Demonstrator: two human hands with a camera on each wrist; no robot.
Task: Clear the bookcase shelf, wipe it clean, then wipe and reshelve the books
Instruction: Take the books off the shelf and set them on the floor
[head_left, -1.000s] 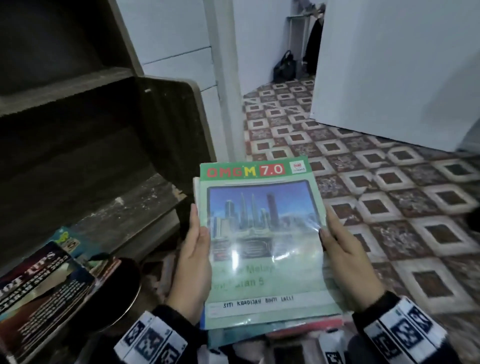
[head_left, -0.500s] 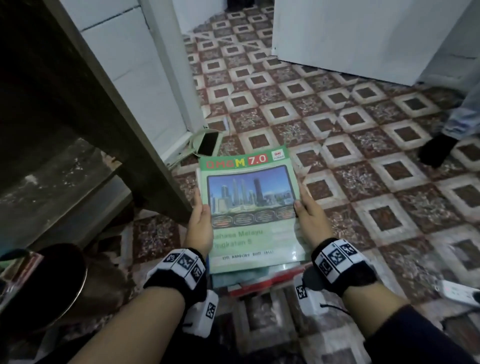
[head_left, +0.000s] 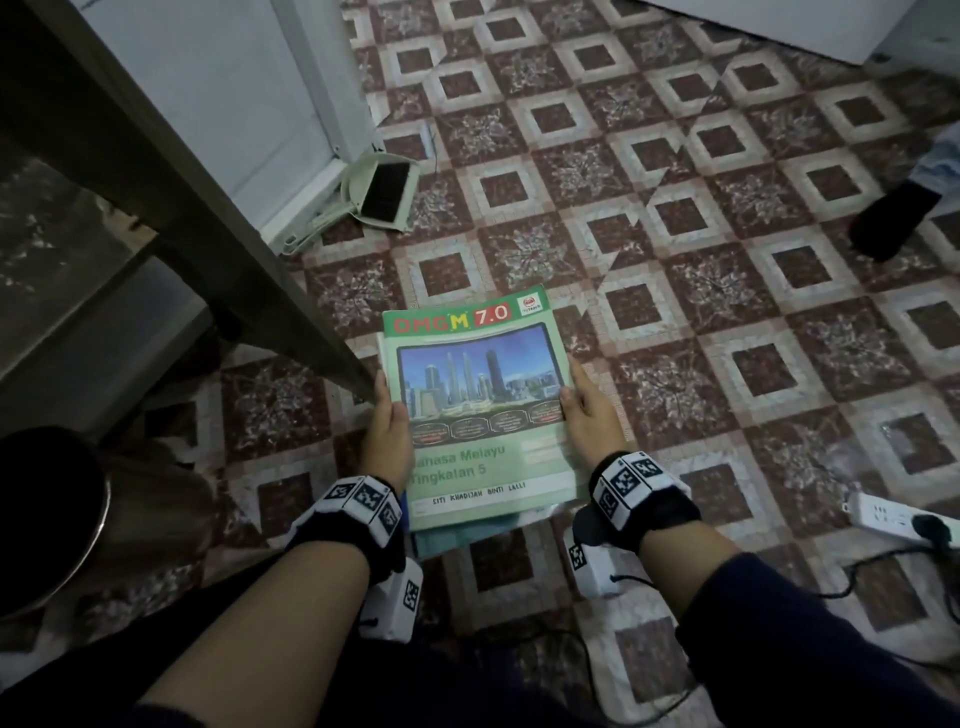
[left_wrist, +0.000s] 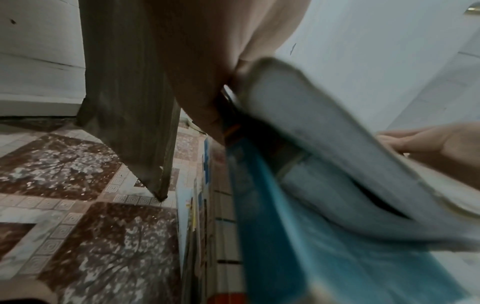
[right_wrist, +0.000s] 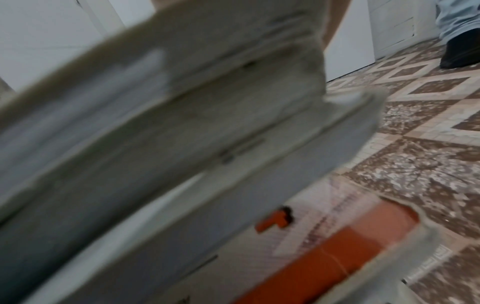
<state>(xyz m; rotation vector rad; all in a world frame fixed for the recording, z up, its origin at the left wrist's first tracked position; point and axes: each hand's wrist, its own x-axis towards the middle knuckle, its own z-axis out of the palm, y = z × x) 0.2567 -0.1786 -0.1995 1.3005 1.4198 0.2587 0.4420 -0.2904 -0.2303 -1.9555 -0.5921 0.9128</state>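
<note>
I hold a stack of books (head_left: 480, 410) flat, low over the tiled floor, just right of the bookcase's side panel (head_left: 171, 197). The top book is green, with a city photo and "OMG M 7.0" on its cover. My left hand (head_left: 387, 431) grips the stack's left edge and my right hand (head_left: 584, 415) grips its right edge, thumbs on top. In the left wrist view the stack (left_wrist: 337, 164) shows edge-on with a blue cover lowest, and another book lies on the floor under it. The right wrist view shows blurred page edges (right_wrist: 182, 123) over an orange book (right_wrist: 337, 246). The dusty shelf (head_left: 47, 244) is at far left.
A pale dustpan with a dark brush (head_left: 382, 192) lies by the white wall. A white power strip (head_left: 893, 517) with a cable sits at the right. Another person's foot in a dark sock (head_left: 893, 221) stands at the far right. A dark round object (head_left: 47, 519) is at lower left.
Both hands have carried the stack from beside the shelf down toward the floor, arms stretching out. My view has tilted down, and the books on the left have dropped from sight.
</note>
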